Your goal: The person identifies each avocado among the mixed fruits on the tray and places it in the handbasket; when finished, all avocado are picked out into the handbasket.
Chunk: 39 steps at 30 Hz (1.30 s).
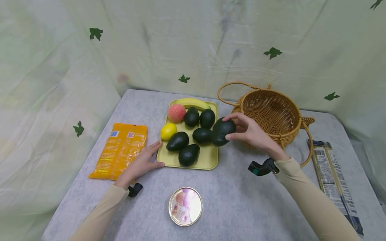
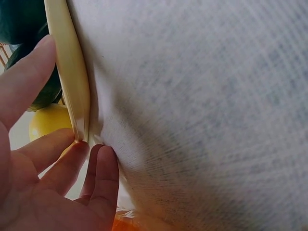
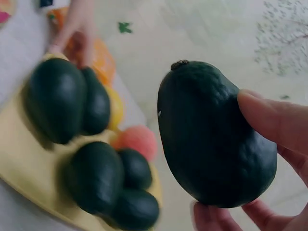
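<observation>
My right hand (image 1: 251, 134) holds a dark green avocado (image 1: 223, 133) between thumb and fingers, above the right edge of a yellow tray (image 1: 208, 160). The right wrist view shows this avocado (image 3: 211, 139) close up, its stem end upward. Several more avocados (image 1: 189, 155) lie on the tray, with a yellow lemon (image 1: 169, 131), a pinkish-red peach-like fruit (image 1: 176, 113) and a banana (image 1: 193, 103) along the back. At the tray's left edge, my left hand (image 1: 141, 164) rests with fingers extended; in the left wrist view its fingertips touch the tray's rim (image 2: 72, 72).
A wicker basket (image 1: 268, 110) with looped handles stands at the back right, just behind my right hand. An orange packet (image 1: 120, 150) lies left of the tray. In front is a round tin (image 1: 185, 206); a long, narrow packet (image 1: 334, 180) lies at the far right.
</observation>
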Each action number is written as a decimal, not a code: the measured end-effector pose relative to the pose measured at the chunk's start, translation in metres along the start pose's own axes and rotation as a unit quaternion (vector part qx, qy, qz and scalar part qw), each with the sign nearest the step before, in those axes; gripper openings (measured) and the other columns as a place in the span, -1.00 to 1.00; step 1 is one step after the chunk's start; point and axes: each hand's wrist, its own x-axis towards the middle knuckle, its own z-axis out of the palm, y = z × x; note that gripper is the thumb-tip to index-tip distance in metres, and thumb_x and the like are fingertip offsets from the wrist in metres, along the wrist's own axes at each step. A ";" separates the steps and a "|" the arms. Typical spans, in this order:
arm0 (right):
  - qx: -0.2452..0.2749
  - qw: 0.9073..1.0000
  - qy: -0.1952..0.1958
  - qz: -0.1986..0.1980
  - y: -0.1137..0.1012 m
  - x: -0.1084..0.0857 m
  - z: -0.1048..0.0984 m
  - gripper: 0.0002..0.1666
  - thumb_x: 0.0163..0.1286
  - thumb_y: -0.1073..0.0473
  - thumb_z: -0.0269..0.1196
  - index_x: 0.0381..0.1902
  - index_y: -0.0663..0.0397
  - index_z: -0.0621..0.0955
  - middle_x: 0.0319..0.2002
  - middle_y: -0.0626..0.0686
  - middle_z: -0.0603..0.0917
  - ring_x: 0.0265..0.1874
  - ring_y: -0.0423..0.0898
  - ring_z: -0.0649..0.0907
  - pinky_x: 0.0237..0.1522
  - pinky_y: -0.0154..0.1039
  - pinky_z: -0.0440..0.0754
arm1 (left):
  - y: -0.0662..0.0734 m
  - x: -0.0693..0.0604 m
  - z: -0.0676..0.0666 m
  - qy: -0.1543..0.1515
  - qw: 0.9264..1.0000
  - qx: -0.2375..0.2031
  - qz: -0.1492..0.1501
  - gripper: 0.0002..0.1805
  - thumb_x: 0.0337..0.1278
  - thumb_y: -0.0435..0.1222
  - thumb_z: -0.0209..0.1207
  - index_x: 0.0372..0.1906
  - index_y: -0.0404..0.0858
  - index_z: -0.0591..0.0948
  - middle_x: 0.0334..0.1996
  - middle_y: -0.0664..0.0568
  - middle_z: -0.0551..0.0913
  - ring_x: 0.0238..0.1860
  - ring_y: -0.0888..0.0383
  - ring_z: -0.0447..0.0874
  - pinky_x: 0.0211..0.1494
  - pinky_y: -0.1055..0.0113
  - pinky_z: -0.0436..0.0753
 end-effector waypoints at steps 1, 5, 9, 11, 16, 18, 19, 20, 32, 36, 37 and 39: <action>-0.010 1.000 0.007 0.005 -0.003 0.001 -0.007 -0.40 0.18 0.22 0.41 0.17 0.04 0.48 0.21 0.04 0.44 0.11 0.06 0.51 0.00 -0.03 0.51 | 0.000 0.000 0.000 0.000 1.000 0.001 0.000 -0.08 0.05 -0.14 0.36 0.44 -0.38 0.17 0.46 -0.22 0.08 0.43 -0.21 -0.03 0.37 -0.14 0.05; -0.026 0.999 0.022 0.026 -0.014 0.005 -0.032 -0.41 0.20 0.22 0.39 0.19 0.04 0.47 0.25 0.00 0.37 0.18 0.06 0.43 0.02 0.00 0.49 | 0.001 0.000 0.000 0.000 1.000 0.003 0.002 -0.08 0.06 -0.14 0.36 0.44 -0.38 0.17 0.45 -0.23 0.08 0.42 -0.21 -0.02 0.37 -0.15 0.05; -0.030 0.999 0.028 0.029 -0.017 0.008 -0.053 -0.43 0.23 0.25 0.37 0.19 0.06 0.46 0.22 0.01 0.39 0.16 0.03 0.45 -0.01 -0.11 0.52 | 0.001 0.000 0.000 0.000 1.000 0.005 0.004 -0.08 0.06 -0.15 0.36 0.44 -0.38 0.17 0.45 -0.23 0.08 0.42 -0.21 -0.02 0.37 -0.15 0.04; -0.027 0.999 0.029 0.025 -0.017 0.009 -0.063 -0.43 0.24 0.25 0.35 0.20 0.06 0.45 0.23 0.00 0.38 0.15 0.02 0.46 -0.03 -0.18 0.54 | 0.001 0.000 0.000 -0.001 1.000 0.003 0.005 -0.09 0.06 -0.15 0.36 0.44 -0.38 0.17 0.45 -0.23 0.08 0.42 -0.21 -0.02 0.37 -0.15 0.03; -0.012 0.999 0.032 0.024 -0.015 0.010 -0.085 -0.43 0.28 0.27 0.31 0.23 0.05 0.42 0.26 0.03 0.34 0.12 0.03 0.47 -0.06 -0.26 0.55 | 0.002 0.000 -0.001 -0.003 1.000 0.002 0.003 -0.09 0.07 -0.17 0.35 0.44 -0.39 0.17 0.45 -0.24 0.08 0.42 -0.21 -0.02 0.37 -0.15 0.02; -0.009 0.999 0.037 0.026 -0.013 0.011 -0.094 -0.43 0.29 0.27 0.30 0.24 0.04 0.41 0.26 0.04 0.33 0.12 0.01 0.46 -0.07 -0.29 0.54 | 0.003 0.000 -0.001 -0.003 1.000 0.001 0.003 -0.09 0.07 -0.17 0.35 0.44 -0.39 0.17 0.45 -0.24 0.08 0.42 -0.21 -0.02 0.37 -0.15 0.02; -0.008 0.999 0.040 0.026 -0.012 0.011 -0.098 -0.43 0.30 0.28 0.29 0.24 0.04 0.41 0.26 0.04 0.32 0.11 0.01 0.46 -0.08 -0.30 0.54 | 0.003 0.000 -0.001 -0.003 1.000 0.002 0.003 -0.09 0.07 -0.17 0.35 0.44 -0.39 0.17 0.45 -0.24 0.08 0.42 -0.21 -0.02 0.37 -0.15 0.02; -0.005 0.999 0.042 0.026 -0.010 0.011 -0.102 -0.44 0.31 0.29 0.28 0.25 0.04 0.41 0.26 0.05 0.32 0.12 0.01 0.45 -0.08 -0.31 0.54 | 0.003 0.000 -0.001 -0.003 1.000 0.002 0.003 -0.09 0.07 -0.17 0.35 0.44 -0.39 0.17 0.45 -0.24 0.08 0.42 -0.22 -0.02 0.37 -0.15 0.03; -0.036 0.992 0.084 0.084 0.011 0.019 -0.135 -0.41 0.35 0.24 0.25 0.30 0.01 0.36 0.20 0.06 0.34 0.02 -0.10 0.46 -0.14 -0.36 0.58 | 0.004 0.000 0.000 0.000 1.000 0.004 0.001 -0.09 0.06 -0.18 0.36 0.43 -0.40 0.18 0.45 -0.24 0.09 0.42 -0.22 -0.01 0.37 -0.13 0.06; -0.057 0.987 0.085 0.125 0.019 0.024 -0.136 -0.36 0.34 0.15 0.28 0.32 0.06 0.33 0.22 0.14 0.29 -0.01 -0.09 0.47 -0.09 -0.26 0.58 | 0.004 -0.001 -0.001 0.002 1.000 0.002 0.003 -0.09 0.05 -0.18 0.37 0.43 -0.41 0.18 0.45 -0.24 0.09 0.42 -0.22 0.00 0.37 -0.14 0.06; -0.063 0.985 0.084 0.134 0.020 0.026 -0.137 -0.34 0.34 0.13 0.28 0.33 0.08 0.32 0.24 0.16 0.27 -0.01 -0.08 0.47 -0.08 -0.25 0.58 | 0.003 -0.001 -0.001 0.002 1.000 0.001 0.003 -0.09 0.05 -0.18 0.37 0.43 -0.41 0.18 0.45 -0.24 0.10 0.42 -0.21 0.00 0.37 -0.13 0.06; -0.074 0.983 0.081 0.148 0.022 0.028 -0.137 -0.33 0.35 0.13 0.26 0.35 0.12 0.29 0.30 0.23 0.22 -0.01 -0.05 0.47 -0.07 -0.24 0.58 | 0.003 -0.001 -0.001 0.002 1.000 0.000 0.003 -0.09 0.04 -0.17 0.37 0.43 -0.40 0.18 0.45 -0.23 0.10 0.42 -0.21 0.00 0.37 -0.13 0.06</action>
